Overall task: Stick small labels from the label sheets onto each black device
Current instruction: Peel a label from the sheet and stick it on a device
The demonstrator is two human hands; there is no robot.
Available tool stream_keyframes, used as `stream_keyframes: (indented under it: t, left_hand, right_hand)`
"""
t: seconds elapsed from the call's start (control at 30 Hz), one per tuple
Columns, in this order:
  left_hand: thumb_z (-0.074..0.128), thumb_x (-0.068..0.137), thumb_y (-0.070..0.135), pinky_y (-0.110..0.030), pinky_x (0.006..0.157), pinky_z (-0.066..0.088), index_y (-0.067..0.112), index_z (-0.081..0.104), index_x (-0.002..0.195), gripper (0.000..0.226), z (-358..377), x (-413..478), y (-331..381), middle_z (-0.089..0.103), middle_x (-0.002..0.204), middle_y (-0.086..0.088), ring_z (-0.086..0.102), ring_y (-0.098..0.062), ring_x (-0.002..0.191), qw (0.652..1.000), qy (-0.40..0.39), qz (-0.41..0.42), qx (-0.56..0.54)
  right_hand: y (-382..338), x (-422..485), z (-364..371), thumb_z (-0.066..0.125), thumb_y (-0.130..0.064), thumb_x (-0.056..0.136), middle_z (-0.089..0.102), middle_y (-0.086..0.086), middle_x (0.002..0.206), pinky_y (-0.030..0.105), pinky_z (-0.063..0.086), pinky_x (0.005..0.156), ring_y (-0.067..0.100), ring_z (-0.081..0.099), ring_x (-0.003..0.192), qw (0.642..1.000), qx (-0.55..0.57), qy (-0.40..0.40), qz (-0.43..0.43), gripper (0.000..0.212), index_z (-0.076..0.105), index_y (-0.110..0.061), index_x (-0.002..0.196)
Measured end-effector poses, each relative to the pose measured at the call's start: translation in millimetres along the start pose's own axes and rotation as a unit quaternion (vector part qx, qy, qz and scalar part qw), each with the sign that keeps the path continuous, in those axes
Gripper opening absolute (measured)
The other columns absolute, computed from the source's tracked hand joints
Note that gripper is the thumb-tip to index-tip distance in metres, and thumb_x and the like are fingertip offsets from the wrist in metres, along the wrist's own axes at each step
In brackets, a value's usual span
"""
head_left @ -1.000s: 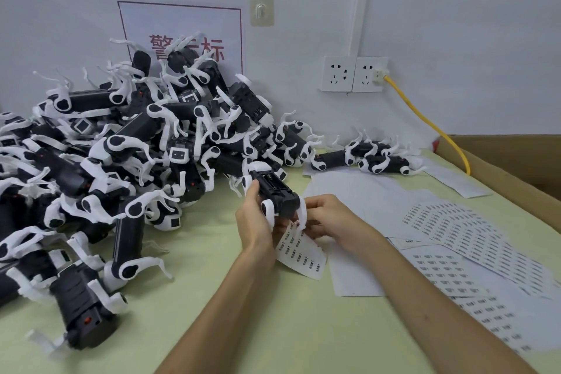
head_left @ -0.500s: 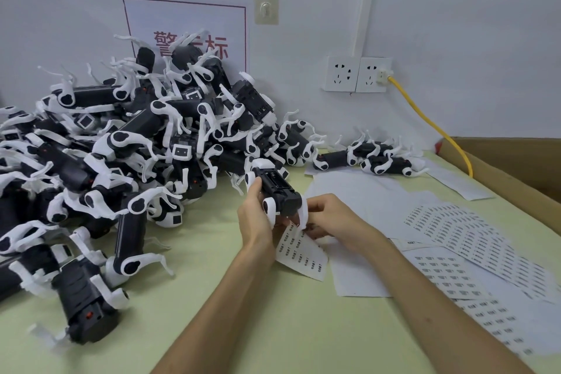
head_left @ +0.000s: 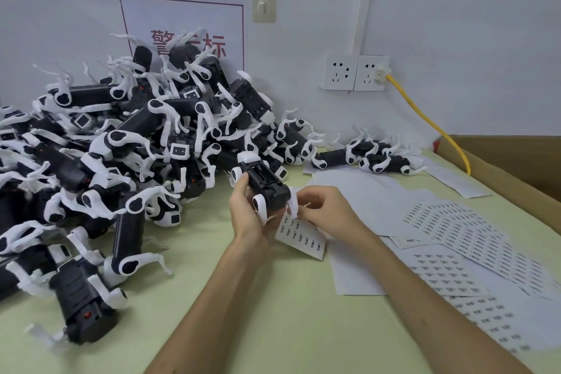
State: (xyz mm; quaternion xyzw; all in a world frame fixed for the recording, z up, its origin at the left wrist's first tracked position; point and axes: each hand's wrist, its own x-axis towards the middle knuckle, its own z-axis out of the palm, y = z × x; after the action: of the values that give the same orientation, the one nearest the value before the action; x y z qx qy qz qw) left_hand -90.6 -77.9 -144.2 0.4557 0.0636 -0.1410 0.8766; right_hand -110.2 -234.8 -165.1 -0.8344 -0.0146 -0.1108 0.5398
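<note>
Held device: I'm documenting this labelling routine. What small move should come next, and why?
Probably peel one label and press it onto the device. The left hand grips it above the table, and the right hand's fingers pinch at the sheet's top edge, right beside it.

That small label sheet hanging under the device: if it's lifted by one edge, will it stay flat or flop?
Probably floppy: the label sheet looks like thin paper, hanging slanted below the device between the left hand and right hand. Likely very light, so a push should slide it over the table.
</note>
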Motion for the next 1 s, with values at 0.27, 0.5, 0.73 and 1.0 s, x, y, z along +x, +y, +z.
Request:
stream_keyframes:
  t: [0.27, 0.5, 0.73, 1.0]
  left_hand:
    - [0.052, 0.098, 0.05, -0.022, 0.05, 0.053, 0.015, 0.071, 0.089, 0.041, -2.3, 5.2, -0.1, 0.073, 0.072, -0.003, 0.069, -0.018, 0.056, 1.0, 0.001, 0.009, -0.028]
    - [0.055, 0.097, 0.05, -0.022, 0.052, 0.054, 0.017, 0.073, 0.095, 0.038, -3.4, 8.3, -1.9, 0.076, 0.083, -0.002, 0.07, -0.018, 0.066, 1.0, 0.017, 0.012, -0.01]
    - [0.057, 0.095, 0.046, -0.028, 0.064, 0.052, 0.023, 0.079, 0.071, 0.04, 0.3, 6.8, -8.5, 0.077, 0.08, 0.0, 0.07, -0.015, 0.066, 0.997, 0.022, 0.063, 0.04]
    - [0.057, 0.091, 0.052, -0.033, 0.065, 0.047, 0.016, 0.07, 0.083, 0.039, -3.2, 7.6, -7.1, 0.071, 0.085, -0.009, 0.06, -0.028, 0.069, 0.997, 0.059, 0.024, 0.031]
  right_hand:
    - [-0.1, -2.8, 2.8, 0.071, -0.012, 0.08, 0.077, -0.014, 0.084, 0.028, 0.058, 0.076, 0.006, 0.072, 0.084, 0.993, -0.089, 0.025, -0.078, 0.02, 0.08, -0.03, 0.082]
    - [3.3, 0.4, 7.3, 0.078, -0.005, 0.075, 0.073, -0.011, 0.078, 0.031, 0.055, 0.072, 0.006, 0.067, 0.078, 0.987, -0.102, 0.065, -0.102, 0.017, 0.08, -0.022, 0.077]
    - [7.6, 0.2, 12.0, 0.076, -0.028, 0.074, 0.067, -0.001, 0.069, 0.032, 0.047, 0.065, 0.016, 0.06, 0.068, 0.978, -0.105, 0.072, -0.165, 0.016, 0.076, -0.014, 0.066]
    - [6.9, 0.7, 15.1, 0.077, -0.02, 0.076, 0.074, 0.006, 0.071, 0.041, 0.054, 0.066, 0.029, 0.067, 0.069, 0.994, -0.062, 0.028, -0.08, 0.013, 0.078, -0.007, 0.074]
